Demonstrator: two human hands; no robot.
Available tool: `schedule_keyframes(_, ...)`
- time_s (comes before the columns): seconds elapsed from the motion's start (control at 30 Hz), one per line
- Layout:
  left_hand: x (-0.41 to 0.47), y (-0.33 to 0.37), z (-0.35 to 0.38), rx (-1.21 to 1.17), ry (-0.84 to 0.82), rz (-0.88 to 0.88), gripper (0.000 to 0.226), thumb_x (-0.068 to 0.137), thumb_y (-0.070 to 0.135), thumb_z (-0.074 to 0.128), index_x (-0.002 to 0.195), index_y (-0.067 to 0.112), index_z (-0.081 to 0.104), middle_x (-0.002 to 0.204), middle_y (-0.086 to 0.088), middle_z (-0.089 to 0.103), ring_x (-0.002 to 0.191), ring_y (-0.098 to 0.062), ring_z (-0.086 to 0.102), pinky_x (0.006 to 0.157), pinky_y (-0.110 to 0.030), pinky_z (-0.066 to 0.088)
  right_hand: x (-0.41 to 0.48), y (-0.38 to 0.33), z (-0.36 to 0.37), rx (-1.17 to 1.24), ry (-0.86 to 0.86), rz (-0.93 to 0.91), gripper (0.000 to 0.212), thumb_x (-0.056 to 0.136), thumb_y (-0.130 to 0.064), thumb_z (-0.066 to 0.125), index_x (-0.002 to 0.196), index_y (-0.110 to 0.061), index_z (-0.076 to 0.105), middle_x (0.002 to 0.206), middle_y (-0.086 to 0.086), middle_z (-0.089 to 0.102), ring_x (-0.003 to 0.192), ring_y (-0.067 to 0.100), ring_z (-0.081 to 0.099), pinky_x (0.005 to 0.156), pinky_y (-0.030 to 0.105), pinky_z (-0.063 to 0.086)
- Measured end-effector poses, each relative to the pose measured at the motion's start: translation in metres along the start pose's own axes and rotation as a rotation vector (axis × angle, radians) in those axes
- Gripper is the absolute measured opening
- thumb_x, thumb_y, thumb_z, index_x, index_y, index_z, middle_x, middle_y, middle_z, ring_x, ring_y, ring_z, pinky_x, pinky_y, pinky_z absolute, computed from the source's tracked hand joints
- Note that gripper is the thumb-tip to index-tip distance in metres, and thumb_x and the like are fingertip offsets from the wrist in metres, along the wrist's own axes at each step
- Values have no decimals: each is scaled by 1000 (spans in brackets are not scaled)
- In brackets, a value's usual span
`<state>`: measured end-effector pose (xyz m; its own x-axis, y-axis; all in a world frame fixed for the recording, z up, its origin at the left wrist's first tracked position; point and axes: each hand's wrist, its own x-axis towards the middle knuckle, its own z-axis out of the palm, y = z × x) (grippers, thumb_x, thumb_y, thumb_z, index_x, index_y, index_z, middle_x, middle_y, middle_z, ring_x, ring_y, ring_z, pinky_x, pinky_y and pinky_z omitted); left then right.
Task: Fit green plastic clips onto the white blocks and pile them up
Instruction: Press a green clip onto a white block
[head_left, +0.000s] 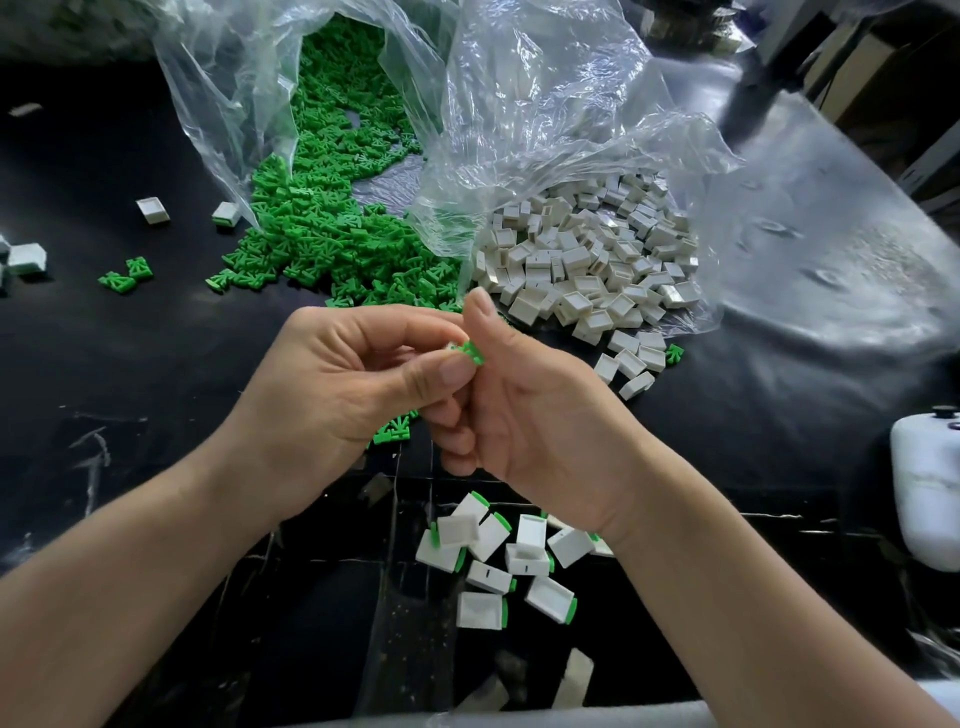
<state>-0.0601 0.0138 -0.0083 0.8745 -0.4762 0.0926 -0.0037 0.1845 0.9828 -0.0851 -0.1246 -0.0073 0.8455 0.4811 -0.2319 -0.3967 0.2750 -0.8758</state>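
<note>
We see one green plastic clip (471, 354) against a small white plastic block (451, 347), held above the black counter (156, 364); clipped white blocks (493, 561) lie jumbled nearer us.

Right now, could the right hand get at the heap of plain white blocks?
Probably yes: the heap of white blocks lies just beyond the right hand, its near edge outside the clear bag with nothing between. The hand is busy, though, pinching a green clip.

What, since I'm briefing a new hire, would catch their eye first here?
The green clips spill from a clear bag at top centre, white blocks heaped to their right. Mid-frame, the left hand and right hand pinch a held clip between them; clipped blocks lie scattered just below.
</note>
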Motion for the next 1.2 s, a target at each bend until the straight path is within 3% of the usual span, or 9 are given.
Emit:
schedule_keyframes(0.1,-1,0,1,22,-32,38,23,64,14,66,84,4,70,65,-3,66,49,-24,60,47,-32,53,0,1,2,-38,81,14,48,92,-48,32,95,-6,56,61,-3,34,53,8,31,51,20,29)
schedule_keyframes(0.2,-2,-2,2,70,-1,63,23,63,14,66,84,9,72,75,-3,69,52,-20,64,49,-30,55,1,4,7,-41,176,-11,35,92,-42,35,71,-15,42,57,-2,30,51,9,26,48,21,25)
schedule_keyframes(0.57,-2,-4,3,124,32,80,26,56,20,69,82,16,72,90,-2,72,65,-18,68,55,-28,57,2,9,11,-71,288,-27,41,94,-40,37,60,-19,39,54,-5,28,49,8,26,49,21,24)
schedule_keyframes(0.67,-1,-2,2,81,24,39,23,59,10,67,81,8,73,76,-7,71,53,-20,64,48,-31,55,2,7,8,-63,229,6,39,94,-43,35,68,-15,45,53,-6,33,49,8,29,48,20,28)
schedule_keyframes(0.77,-1,-2,4,27,19,22,18,64,5,65,79,-3,70,55,-11,62,43,-26,57,44,-32,51,0,0,4,-72,116,28,44,94,-49,25,94,-17,55,59,-2,39,53,10,32,51,23,29)
schedule_keyframes(0.9,-1,-2,5,30,40,14,19,64,6,65,81,4,71,53,-14,61,42,-20,57,44,-24,50,-2,-4,-1,-151,98,60,52,97,-41,23,116,-3,54,63,1,41,55,11,34,54,25,28)
schedule_keyframes(0.97,-1,-1,3,35,1,0,16,67,8,68,82,5,72,56,-14,63,48,-22,60,49,-26,51,-2,-4,-2,-167,126,75,52,96,-39,27,113,5,50,61,0,42,53,10,35,54,25,27)
schedule_keyframes(1.07,0,-1,-1,13,-33,-19,18,72,13,60,82,5,73,61,-15,65,53,-29,61,54,-32,53,-3,-6,-1,-181,131,71,39,95,-41,29,101,-7,48,58,-2,42,51,9,35,53,24,28)
schedule_keyframes(1.2,1,-2,-2,-27,-43,-54,21,73,8,54,83,0,71,62,-17,64,55,-31,60,56,-32,53,-4,-6,0,-198,143,72,59,94,-41,31,115,11,49,57,-3,43,51,9,35,53,23,29)
